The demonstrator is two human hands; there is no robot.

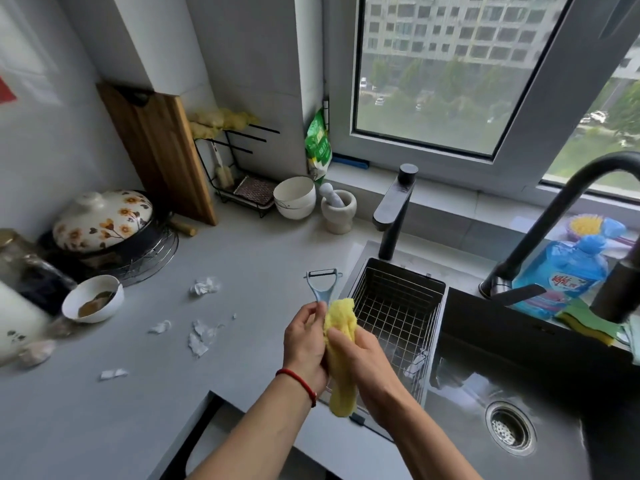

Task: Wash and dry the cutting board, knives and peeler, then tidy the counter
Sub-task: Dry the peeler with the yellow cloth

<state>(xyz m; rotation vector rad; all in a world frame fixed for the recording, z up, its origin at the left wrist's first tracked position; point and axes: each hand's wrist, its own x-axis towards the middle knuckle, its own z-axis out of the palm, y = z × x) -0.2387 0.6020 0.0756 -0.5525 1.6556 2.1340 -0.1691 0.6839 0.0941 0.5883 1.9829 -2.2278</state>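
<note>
A light blue peeler (323, 284) with a black blade sticks up from between my hands, over the counter's edge beside the sink. My left hand (304, 344) grips its handle. My right hand (360, 355) holds a yellow cloth (341, 355) wrapped against the lower part of the handle; the cloth hangs down below both hands. The wooden cutting board (157, 150) leans upright against the wall at the back left. No knives show in view.
A wire basket (394, 306) sits in the dark sink (485, 393), with two black taps (394, 213) behind. Torn paper scraps (204, 285) litter the grey counter. A small bowl (92, 298), flowered pot (104, 220), white bowls (295, 197), mortar (338, 209) and blue detergent bottle (568, 271) stand around.
</note>
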